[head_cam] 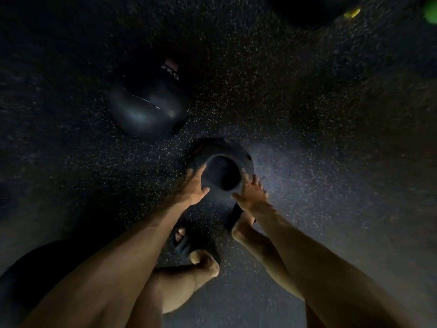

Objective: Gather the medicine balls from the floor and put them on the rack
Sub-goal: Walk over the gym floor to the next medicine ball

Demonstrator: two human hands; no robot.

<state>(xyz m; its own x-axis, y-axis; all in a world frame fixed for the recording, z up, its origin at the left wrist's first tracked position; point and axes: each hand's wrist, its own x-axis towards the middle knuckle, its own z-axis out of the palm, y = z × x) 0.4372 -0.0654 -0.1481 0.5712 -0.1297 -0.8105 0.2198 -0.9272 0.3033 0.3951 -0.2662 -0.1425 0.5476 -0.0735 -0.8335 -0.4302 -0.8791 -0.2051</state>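
Medicine ball [222, 172] between left hand [192, 188] and right hand [252, 194], both spread open, touching its sides.

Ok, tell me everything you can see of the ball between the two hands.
The small medicine ball is dark, nearly black, and looks matte and rubbery, with a round panel outlined on top and a faint reddish mark at its upper left. It is low over the speckled floor, just ahead of the feet; whether it rests there is unclear. The left hand lies on its left side, fingers straight; the right hand on its right side, fingers spread.
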